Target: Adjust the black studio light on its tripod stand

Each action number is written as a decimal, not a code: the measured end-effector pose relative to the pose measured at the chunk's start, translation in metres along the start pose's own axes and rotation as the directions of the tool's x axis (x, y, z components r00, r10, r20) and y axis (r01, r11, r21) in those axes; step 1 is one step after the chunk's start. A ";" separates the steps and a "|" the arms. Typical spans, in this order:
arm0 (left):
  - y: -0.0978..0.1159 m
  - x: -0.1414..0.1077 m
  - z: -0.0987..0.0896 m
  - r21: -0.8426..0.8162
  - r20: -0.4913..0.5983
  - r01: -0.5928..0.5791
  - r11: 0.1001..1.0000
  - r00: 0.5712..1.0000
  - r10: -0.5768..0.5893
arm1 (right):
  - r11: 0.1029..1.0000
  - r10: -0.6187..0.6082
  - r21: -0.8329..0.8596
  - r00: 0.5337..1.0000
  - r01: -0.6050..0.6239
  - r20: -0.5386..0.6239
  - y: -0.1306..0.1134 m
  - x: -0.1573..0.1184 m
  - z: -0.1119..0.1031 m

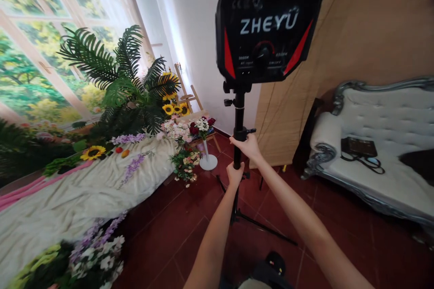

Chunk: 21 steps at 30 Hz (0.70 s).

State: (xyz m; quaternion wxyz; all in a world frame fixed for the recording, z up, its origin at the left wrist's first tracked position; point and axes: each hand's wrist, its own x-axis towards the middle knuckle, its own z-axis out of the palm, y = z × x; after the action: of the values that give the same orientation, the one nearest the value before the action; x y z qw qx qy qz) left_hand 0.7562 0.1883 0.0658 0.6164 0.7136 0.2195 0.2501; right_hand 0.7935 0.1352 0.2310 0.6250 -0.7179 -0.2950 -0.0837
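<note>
A black light stand (239, 119) rises in front of me, with a large black and red studio light (267, 27) marked ZHEYU on its top. My left hand (235, 173) is wrapped round the pole, below the upper collar. Higher up, my right hand (247, 145) grips the stand at the black collar, beside its clamp knob. The stand's legs (267, 228) spread over the floor below my hands.
Left, a bed-like surface with a cream cloth (145, 176) holds flowers and fruit near a palm plant (118, 72). A white-based flower stand (208, 162) and wooden easel (193, 97) are behind. A tufted sofa (383, 113) with a dark bag (359, 147) stands right.
</note>
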 end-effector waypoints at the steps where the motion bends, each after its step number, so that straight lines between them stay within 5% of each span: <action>1: 0.000 0.000 0.000 -0.003 -0.007 0.001 1.000 1.000 -0.001 | 1.000 -0.020 0.010 0.999 0.020 0.028 -0.005 0.005 -0.003; 9: -0.002 -0.001 0.003 0.001 -0.054 0.014 1.000 0.998 -0.014 | 0.993 -0.090 0.085 0.982 0.077 0.166 -0.019 0.021 -0.013; 16: 0.003 -0.001 0.005 0.027 -0.079 0.052 0.998 0.996 -0.049 | 0.994 -0.101 -0.025 0.992 0.103 0.075 -0.014 0.015 -0.015; 21: 0.005 -0.001 0.006 0.024 -0.065 0.067 0.997 0.996 -0.065 | 0.990 -0.141 -0.025 0.989 0.142 0.049 0.001 -0.019 -0.030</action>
State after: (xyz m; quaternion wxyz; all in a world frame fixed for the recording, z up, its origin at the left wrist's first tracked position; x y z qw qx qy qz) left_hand 0.7591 0.1826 0.0697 0.6076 0.7057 0.2658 0.2493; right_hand 0.7858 0.1009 0.2274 0.6000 -0.7058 -0.3584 -0.1152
